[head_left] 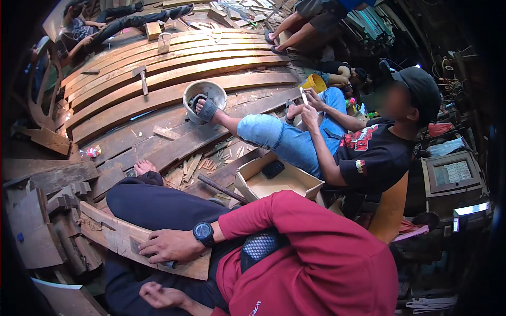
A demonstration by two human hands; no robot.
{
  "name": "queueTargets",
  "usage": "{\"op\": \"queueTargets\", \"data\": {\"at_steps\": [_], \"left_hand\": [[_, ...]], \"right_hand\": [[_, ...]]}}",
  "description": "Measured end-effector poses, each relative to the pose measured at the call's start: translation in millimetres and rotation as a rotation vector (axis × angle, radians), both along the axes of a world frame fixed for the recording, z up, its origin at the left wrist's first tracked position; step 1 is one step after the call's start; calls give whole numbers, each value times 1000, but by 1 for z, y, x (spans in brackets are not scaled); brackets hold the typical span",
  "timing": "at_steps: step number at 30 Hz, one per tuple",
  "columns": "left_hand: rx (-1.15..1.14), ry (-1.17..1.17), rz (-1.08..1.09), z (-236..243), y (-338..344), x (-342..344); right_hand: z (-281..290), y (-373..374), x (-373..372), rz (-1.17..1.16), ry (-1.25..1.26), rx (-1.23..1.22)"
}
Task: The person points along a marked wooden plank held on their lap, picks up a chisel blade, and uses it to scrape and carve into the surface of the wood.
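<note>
The right hand (174, 245) conceals most of the flat tool (135, 245) near the lap-side end of the board (108, 230); the tool's full outline and type cannot be determined. The left hand (158, 295), beyond the board's lower long edge, is slightly blurred, its contents indeterminable, and the lower picture edge cuts off its sleeve (220, 312). A co-worker's fingers partly cover a pale stick (304, 97), while the upper edge truncates a standing person (321, 15).
</note>
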State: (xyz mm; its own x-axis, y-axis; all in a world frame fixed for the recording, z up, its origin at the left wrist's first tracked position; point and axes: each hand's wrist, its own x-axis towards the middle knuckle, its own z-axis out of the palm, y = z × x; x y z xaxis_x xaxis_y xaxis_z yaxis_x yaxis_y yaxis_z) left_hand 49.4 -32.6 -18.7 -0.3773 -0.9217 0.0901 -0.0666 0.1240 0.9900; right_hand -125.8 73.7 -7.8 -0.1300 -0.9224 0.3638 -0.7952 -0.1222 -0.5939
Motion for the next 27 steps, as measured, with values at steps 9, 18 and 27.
{"op": "queueTargets", "data": {"at_steps": [9, 18, 27], "left_hand": [[971, -45, -148, -63, -40, -1], [619, -2, -84, -63, -20, -39], [814, 263, 12, -60, -6, -37]], "right_hand": [[-3, -21, 31, -129, 27, -95], [7, -11, -12, -107, -167, -22], [10, -31, 8, -32, 34, 52]]}}
